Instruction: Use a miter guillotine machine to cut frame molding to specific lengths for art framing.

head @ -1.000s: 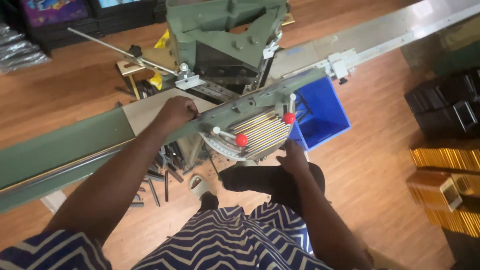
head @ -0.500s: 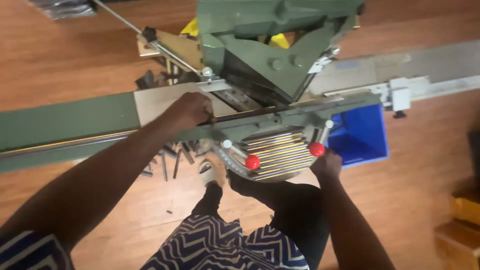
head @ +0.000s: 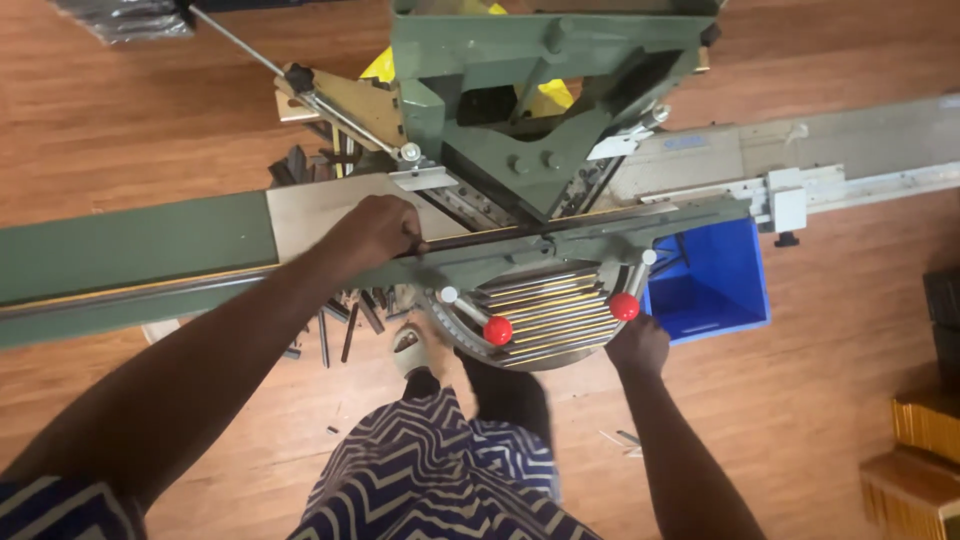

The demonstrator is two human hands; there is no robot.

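Dark strip (head: 520, 236) under L hand (head: 375, 228), on saw bed (head: 300, 205)

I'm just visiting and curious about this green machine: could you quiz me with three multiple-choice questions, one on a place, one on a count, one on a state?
1. Where is the blue bin?
A. On the floor under the machine's right rail
B. On top of the machine
C. In the person's arms

2. How many red knobs show?
A. One
B. Two
C. Four

3. What is the left hand doing?
A. Hanging free
B. Pressing a dark strip on the bed
C. Holding a hammer

Answers: 1 A, it sits below the rail; 2 B, one knob and another by the right hand; 3 B, fingers rest on the strip.
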